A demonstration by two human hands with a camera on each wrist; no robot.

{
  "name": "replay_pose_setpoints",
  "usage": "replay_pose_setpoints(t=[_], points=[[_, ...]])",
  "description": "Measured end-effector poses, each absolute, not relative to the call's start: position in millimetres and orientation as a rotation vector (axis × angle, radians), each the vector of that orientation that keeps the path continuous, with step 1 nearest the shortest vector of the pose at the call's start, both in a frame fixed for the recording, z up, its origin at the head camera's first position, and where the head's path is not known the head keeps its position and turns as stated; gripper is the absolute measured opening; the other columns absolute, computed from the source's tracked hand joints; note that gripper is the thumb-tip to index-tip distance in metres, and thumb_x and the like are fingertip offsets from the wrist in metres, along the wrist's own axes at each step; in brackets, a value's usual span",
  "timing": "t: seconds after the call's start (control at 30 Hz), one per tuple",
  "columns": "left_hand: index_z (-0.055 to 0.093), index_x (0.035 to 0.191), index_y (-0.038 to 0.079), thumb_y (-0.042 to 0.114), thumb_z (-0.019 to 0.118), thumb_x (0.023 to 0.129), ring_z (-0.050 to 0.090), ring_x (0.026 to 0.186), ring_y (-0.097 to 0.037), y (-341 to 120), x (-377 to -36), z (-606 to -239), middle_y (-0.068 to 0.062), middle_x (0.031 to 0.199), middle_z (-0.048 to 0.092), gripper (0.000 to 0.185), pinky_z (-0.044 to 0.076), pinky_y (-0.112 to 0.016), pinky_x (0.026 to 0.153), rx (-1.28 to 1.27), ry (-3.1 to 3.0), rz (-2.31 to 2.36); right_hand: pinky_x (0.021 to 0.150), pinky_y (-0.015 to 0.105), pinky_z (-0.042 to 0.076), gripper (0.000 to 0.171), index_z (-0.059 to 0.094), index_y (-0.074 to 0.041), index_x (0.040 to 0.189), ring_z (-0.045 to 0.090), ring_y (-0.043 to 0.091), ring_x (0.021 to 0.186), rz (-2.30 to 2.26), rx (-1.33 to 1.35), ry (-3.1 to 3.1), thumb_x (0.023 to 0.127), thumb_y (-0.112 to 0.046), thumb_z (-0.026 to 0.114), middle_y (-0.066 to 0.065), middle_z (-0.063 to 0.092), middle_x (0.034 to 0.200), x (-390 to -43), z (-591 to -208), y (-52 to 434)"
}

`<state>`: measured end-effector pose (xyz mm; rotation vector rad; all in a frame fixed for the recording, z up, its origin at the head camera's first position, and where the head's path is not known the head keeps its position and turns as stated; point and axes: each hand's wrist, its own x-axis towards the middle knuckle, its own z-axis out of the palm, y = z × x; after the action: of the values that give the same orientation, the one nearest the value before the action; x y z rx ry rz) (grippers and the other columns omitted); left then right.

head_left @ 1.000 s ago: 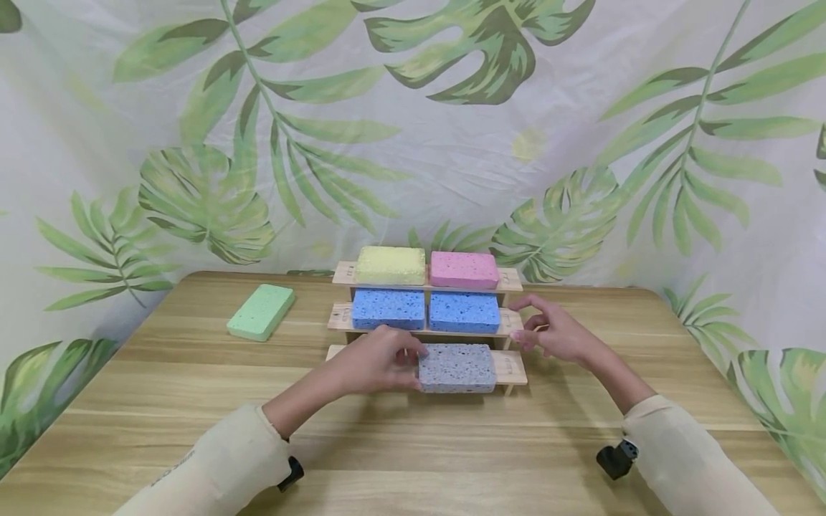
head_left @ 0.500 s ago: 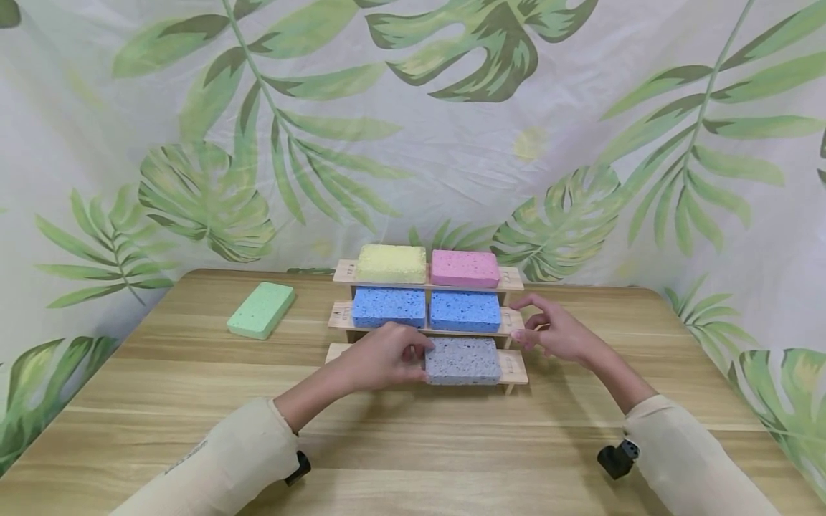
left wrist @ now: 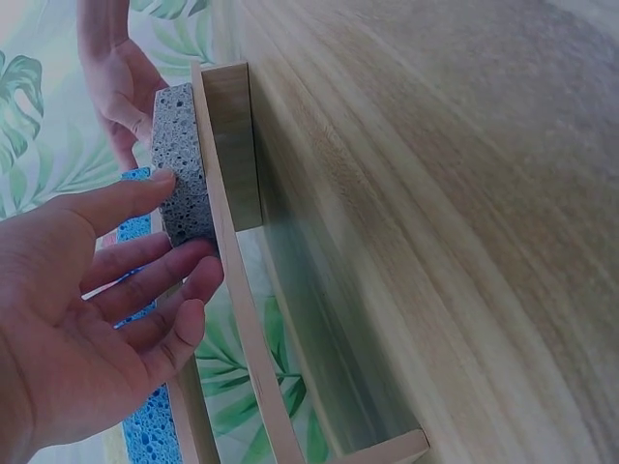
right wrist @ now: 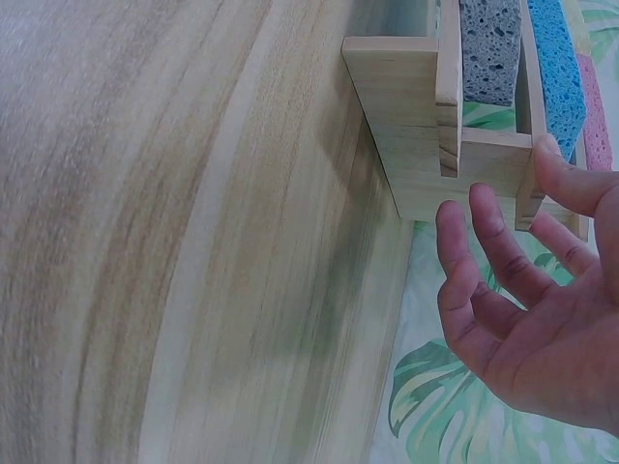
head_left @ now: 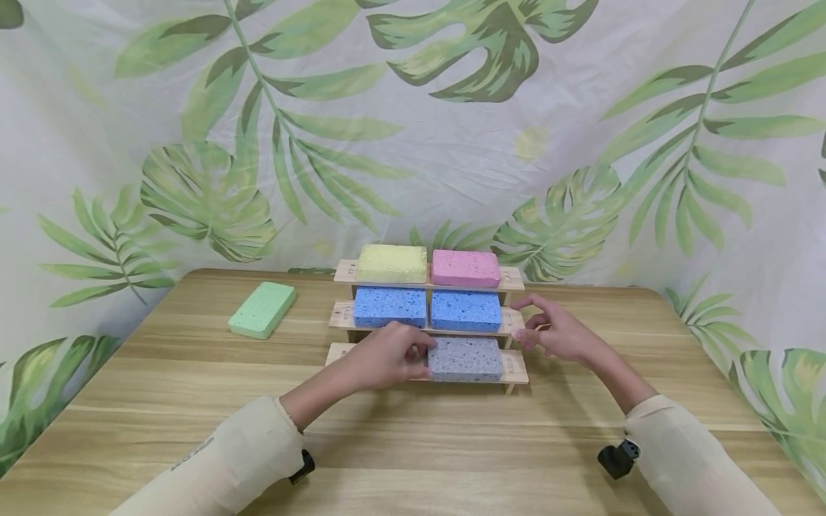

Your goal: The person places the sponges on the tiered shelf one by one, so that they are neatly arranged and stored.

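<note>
Pressing with straight fingers, the left hand touches the grey sponge on the rack's lowest shelf; the right hand, open, steadies the rack's end. Overpushing could slide the sponge off.

Speckled grey sponge, two blue sponges, yellow sponge, pink sponge, pale green sponge, leaf-print backdrop

left hand has pushed the grey sponge rightward along the bottom shelf
</note>
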<state>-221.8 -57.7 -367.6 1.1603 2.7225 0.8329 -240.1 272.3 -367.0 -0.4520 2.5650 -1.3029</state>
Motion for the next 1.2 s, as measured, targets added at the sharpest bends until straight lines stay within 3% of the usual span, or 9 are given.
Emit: replay_pose_setpoints(t=[0.33, 0.73, 1.2], points=[[0.073, 0.122, -0.004, 0.009, 0.083, 0.088, 0.056, 0.069, -0.007, -56.1, -222.3, -367.6, -0.005, 0.087, 0.071, 0.038, 0.052, -0.021, 0.063, 1.15, 2.69, 0.863, 0.054, 0.036, 0.051, 0.049, 0.047, 0.001, 0.143, 0.068, 0.042, 0.085, -1.307, -0.444, 2.575, 0.099, -0.006, 0.068, 0.023, 0.072, 0.092, -240.9, -367.6, 272.0], [0.074, 0.121, -0.003, 0.01, 0.086, 0.086, 0.061, 0.076, -0.014, -54.8, -223.0, -367.9, -0.003, 0.087, 0.07, 0.04, 0.053, -0.022, 0.067, 1.115, 2.702, 0.871, 0.054, 0.036, 0.05, 0.049, 0.046, 0.0, 0.144, 0.068, 0.04, 0.085, -1.304, -0.457, 2.568, 0.1, -0.006, 0.067, 0.022, 0.073, 0.093, -239.9, -366.8, 272.1], [0.073, 0.122, -0.004, 0.013, 0.085, 0.088, 0.06, 0.075, -0.012, -55.2, -222.7, -368.2, -0.005, 0.089, 0.072, 0.041, 0.053, -0.022, 0.067, 1.111, 2.687, 0.872, 0.054, 0.035, 0.047, 0.049, 0.046, -0.001, 0.144, 0.067, 0.039, 0.085, -1.309, -0.46, 2.552, 0.101, -0.008, 0.068, 0.018, 0.072, 0.09, -239.1, -366.4, 272.5]])
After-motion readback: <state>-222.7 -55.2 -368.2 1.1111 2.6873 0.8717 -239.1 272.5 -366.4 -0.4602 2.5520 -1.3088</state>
